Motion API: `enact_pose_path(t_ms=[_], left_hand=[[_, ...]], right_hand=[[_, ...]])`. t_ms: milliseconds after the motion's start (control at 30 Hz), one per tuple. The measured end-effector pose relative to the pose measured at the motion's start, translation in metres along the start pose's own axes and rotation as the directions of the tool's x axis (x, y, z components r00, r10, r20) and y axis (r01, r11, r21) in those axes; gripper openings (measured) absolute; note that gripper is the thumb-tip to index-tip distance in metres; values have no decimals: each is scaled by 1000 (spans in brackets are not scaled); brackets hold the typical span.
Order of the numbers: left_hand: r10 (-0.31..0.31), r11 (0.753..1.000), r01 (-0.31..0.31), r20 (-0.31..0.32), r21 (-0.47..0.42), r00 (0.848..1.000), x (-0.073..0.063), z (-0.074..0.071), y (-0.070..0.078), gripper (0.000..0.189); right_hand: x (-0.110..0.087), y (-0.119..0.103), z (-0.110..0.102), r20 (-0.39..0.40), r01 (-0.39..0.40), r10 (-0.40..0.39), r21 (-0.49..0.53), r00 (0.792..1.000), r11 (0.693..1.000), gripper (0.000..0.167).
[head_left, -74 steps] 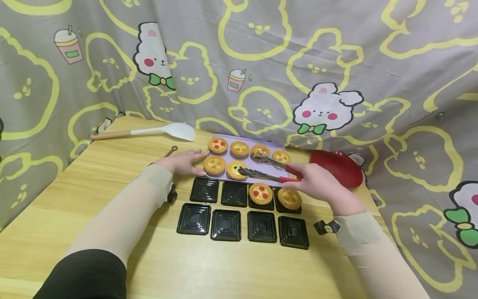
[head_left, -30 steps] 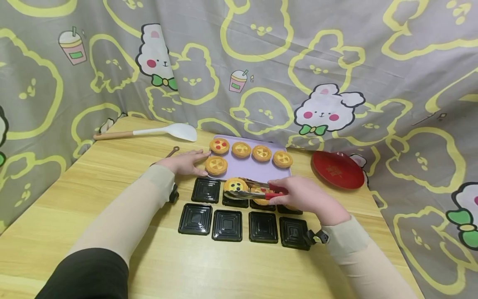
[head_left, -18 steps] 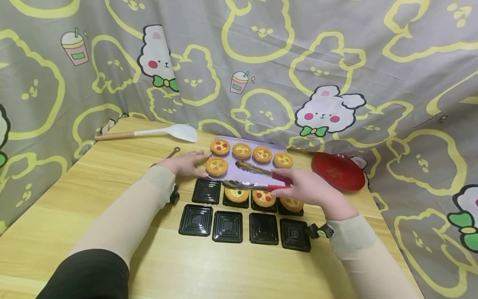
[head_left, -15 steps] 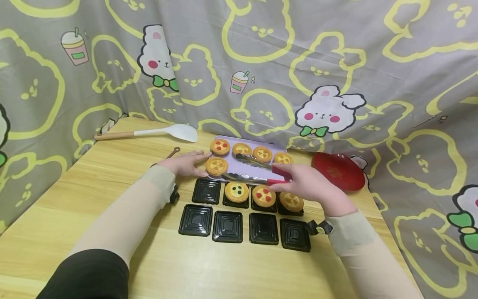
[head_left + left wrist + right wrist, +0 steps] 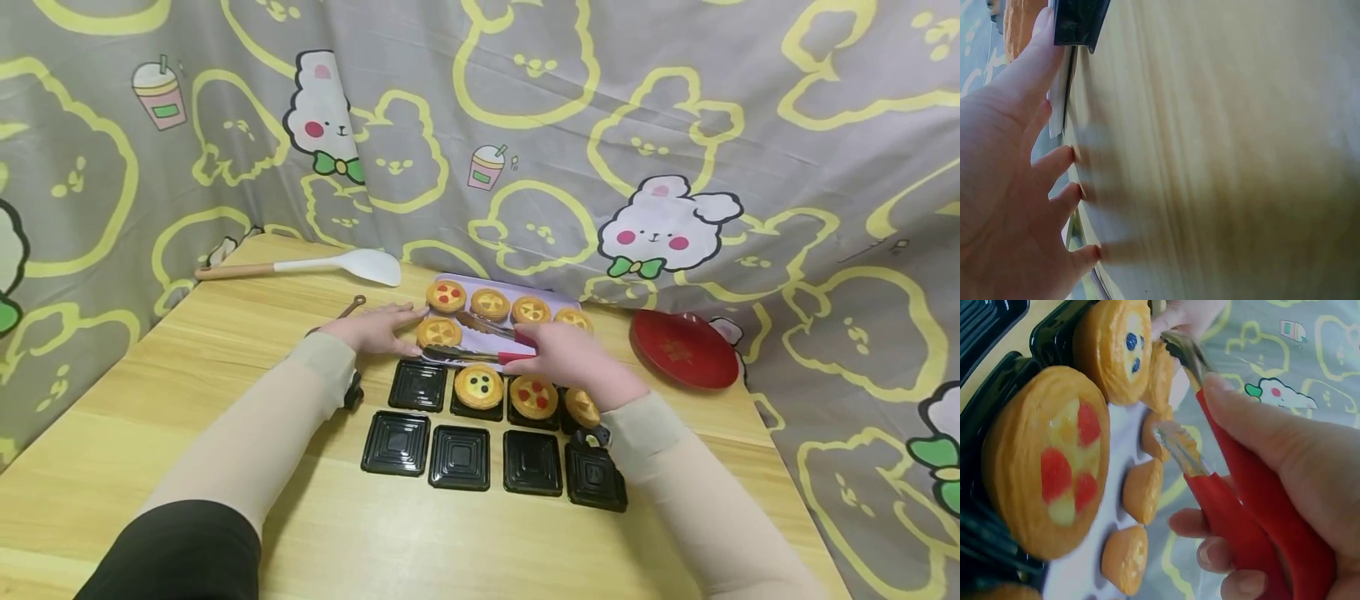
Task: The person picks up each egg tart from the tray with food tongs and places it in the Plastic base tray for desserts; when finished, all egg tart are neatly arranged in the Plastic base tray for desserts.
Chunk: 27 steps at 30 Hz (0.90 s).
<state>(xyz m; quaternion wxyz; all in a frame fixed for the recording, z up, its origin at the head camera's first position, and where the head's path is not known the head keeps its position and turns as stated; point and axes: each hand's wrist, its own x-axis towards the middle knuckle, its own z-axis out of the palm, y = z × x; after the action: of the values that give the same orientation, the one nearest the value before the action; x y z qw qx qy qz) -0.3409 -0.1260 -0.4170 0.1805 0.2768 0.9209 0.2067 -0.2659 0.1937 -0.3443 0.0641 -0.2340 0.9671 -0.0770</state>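
Note:
My right hand [image 5: 562, 354] grips red-handled metal tongs [image 5: 480, 356], their arms spread. In the head view the tongs' tips lie on either side of a plain-topped egg tart [image 5: 440, 332] at the front left of the lilac tray [image 5: 495, 340]; whether they touch it I cannot tell. My left hand [image 5: 378, 329] rests at the tray's left edge, fingers extended, thumb near that tart. Several tarts line the tray's back row. Before it, a tart with dark berries [image 5: 479, 387], one with red pieces [image 5: 533, 397] and a partly hidden plain one [image 5: 581, 406] sit on black square trays.
Several black square trays [image 5: 460, 457] without tarts stand in front and at the back left [image 5: 417, 385]. A white spatula [image 5: 371, 266] lies at the back left, a red dish [image 5: 684, 348] at the right. A patterned curtain [image 5: 540, 158] hangs behind the table.
The dark-berry tart has gone from the lilac tray onto a black tray, and the tongs have let it go. My right hand has since moved left with them. The left hand stays put.

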Motion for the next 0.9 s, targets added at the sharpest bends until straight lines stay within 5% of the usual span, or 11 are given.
enact_pose_path(t_ms=[467, 900], left_hand=[[20, 1000, -20, -3, 16, 1000, 1, 1, -1, 90], [-5, 999, 6, -13, 35, 1000, 4, 3, -4, 84]], right_hand=[[8, -10, 9, 13, -36, 36, 39, 999, 999, 67], [-17, -20, -7, 30, 66, -68, 80, 997, 995, 63]])
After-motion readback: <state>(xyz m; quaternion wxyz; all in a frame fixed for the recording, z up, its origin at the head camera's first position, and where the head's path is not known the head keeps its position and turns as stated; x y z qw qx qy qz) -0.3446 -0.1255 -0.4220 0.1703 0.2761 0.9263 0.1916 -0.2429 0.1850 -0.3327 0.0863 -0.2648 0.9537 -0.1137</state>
